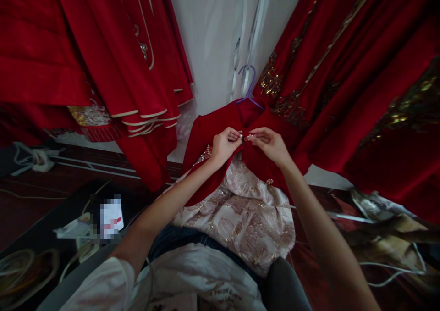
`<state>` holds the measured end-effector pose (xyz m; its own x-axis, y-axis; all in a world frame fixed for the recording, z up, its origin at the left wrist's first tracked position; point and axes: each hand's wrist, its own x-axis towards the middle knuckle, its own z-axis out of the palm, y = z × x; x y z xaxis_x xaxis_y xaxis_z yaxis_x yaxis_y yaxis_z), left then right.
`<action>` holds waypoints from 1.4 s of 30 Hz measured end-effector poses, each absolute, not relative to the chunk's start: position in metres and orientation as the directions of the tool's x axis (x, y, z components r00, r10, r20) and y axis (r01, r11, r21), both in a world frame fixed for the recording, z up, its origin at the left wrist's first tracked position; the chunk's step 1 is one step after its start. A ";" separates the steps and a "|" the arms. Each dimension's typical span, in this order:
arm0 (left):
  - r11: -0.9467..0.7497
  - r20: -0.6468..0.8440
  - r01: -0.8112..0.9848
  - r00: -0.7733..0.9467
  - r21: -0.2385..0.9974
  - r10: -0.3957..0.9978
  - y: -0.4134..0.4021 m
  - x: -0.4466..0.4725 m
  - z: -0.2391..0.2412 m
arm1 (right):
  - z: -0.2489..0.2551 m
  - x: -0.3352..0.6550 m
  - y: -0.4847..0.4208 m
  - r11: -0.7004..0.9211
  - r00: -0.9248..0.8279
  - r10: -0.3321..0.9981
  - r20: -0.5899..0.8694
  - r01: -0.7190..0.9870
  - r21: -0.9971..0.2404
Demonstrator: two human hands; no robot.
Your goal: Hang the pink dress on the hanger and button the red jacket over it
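A short red jacket (195, 146) hangs in front of me on a purple hanger (251, 84), over a pale pink and gold brocade dress (237, 210). At its front opening, my left hand (225, 147) is closed in a pinch on one half of a beaded clasp. Just to its right, my right hand (270, 143) pinches the other half, where a small loop (246, 138) shows at the fingertips. The two halves are close together; whether they touch I cannot tell. Beaded trim (206, 154) decorates the jacket left of my left hand.
Red garments (147, 86) with pale piping hang at left, and gold-embroidered red garments (330, 81) at right. Behind the hanger stands a white metal rail (256, 24). A dark surface at lower left holds a coil (27, 274) and cables. Bags (388, 242) and cords lie at right.
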<state>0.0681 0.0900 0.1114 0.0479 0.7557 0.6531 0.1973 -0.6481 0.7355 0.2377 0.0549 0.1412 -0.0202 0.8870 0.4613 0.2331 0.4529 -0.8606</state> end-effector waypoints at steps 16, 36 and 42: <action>-0.703 0.657 0.314 0.254 0.638 0.710 0.094 0.063 0.116 | 0.133 0.213 0.055 0.573 0.051 0.734 0.678 0.491 -0.657; -0.781 0.634 0.457 0.466 0.426 0.618 0.087 0.061 0.143 | 0.128 0.226 0.055 0.488 0.083 0.823 0.561 0.400 -0.775; -0.770 0.641 0.432 0.432 0.470 0.634 0.084 0.066 0.129 | 0.110 0.221 0.049 0.566 -0.008 0.799 0.601 0.346 -0.749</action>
